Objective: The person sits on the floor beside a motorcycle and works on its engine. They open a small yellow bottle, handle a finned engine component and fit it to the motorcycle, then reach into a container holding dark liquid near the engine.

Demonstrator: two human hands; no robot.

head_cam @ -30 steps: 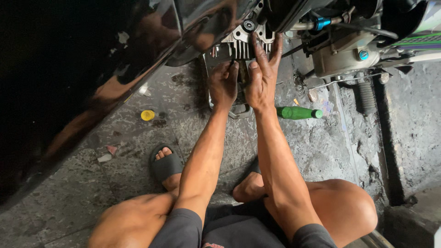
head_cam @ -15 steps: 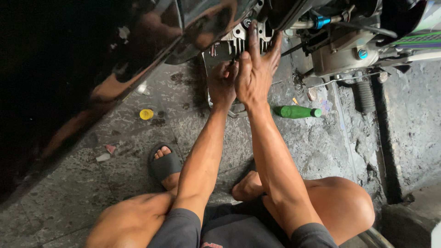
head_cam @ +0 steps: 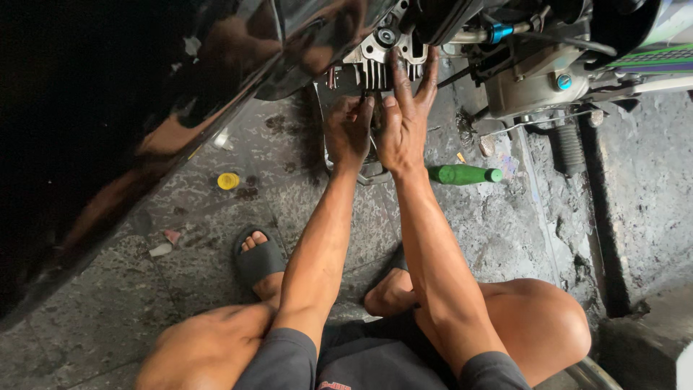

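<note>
From the head view I see my left hand (head_cam: 349, 132) half curled, its fingertips pressed against the underside of the finned engine block (head_cam: 375, 68); whether it grips anything small there I cannot tell. My right hand (head_cam: 404, 119) lies just beside it, touching it, fingers spread flat and reaching up over the fins, grasping nothing.

Below both hands sits a dark metal tray (head_cam: 375, 170), mostly hidden by my wrists. Just to the right of the right hand a green-handled screwdriver (head_cam: 462, 174) lies on the concrete floor (head_cam: 180, 289) (grey, mottled, oil-stained near the engine). Well to the left of the left hand is a small yellow cap (head_cam: 228, 180). A glossy black body panel (head_cam: 108, 108) fills the space further left. Nearer me than the hands, my foot wears a dark sandal (head_cam: 258, 261).
</note>
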